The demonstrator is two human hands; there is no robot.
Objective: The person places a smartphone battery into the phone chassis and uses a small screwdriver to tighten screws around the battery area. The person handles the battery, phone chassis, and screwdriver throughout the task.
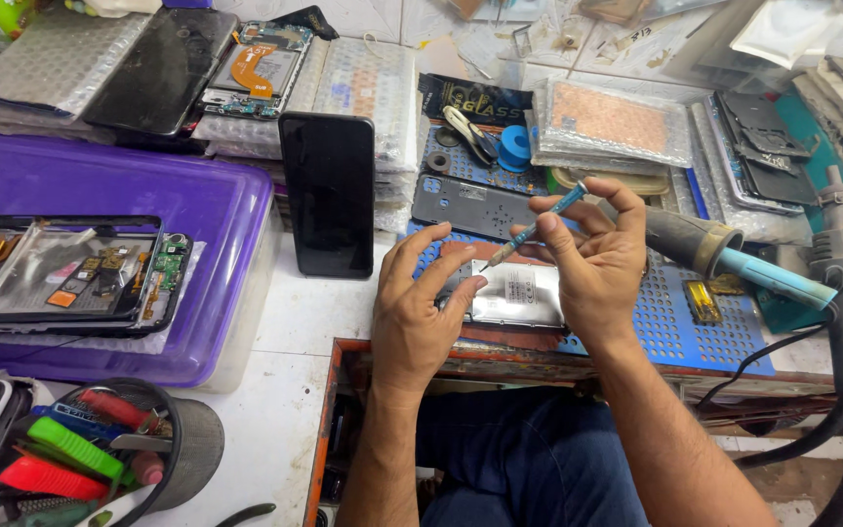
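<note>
Hands at work over an opened phone [511,296] lying on a blue perforated mat [670,327] at the front edge of the counter [290,337]. The left hand [420,314] presses the phone's left end, its fingers [412,249] spread flat and gripping nothing. The right hand [595,262] has its fingers closed around a thin blue screwdriver [537,227], tip down on the phone's upper edge. A black phone [327,193] stands just left of the mat; a purple tray [202,210] lies farther left.
</note>
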